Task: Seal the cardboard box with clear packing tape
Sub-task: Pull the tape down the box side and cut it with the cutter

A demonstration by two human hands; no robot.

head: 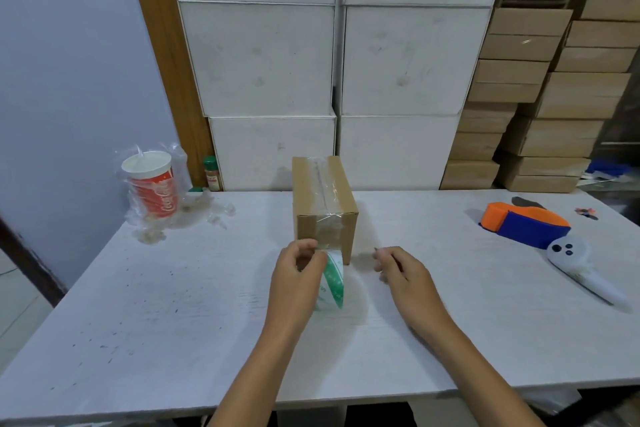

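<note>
A small brown cardboard box (304, 204) stands at the middle of the white table (138, 305). A strip of clear tape (327, 194) runs along its top seam and down the near face. My left hand (296, 276) is shut on a roll of clear packing tape (334, 282) with a green-and-white core, right in front of the box, the tape still joined to the near face. To the right of the box, my right hand (398, 267) hovers low over the table with its fingers curled; a thin dark tip shows at the fingertips, too small to identify.
A red cola cup (152, 184) in a clear plastic bag stands at the back left, beside a small spice jar (212, 173). An orange-and-blue tape dispenser (523, 220) and a white controller (575, 267) lie at the right. White and brown boxes (408, 59) are stacked behind the table.
</note>
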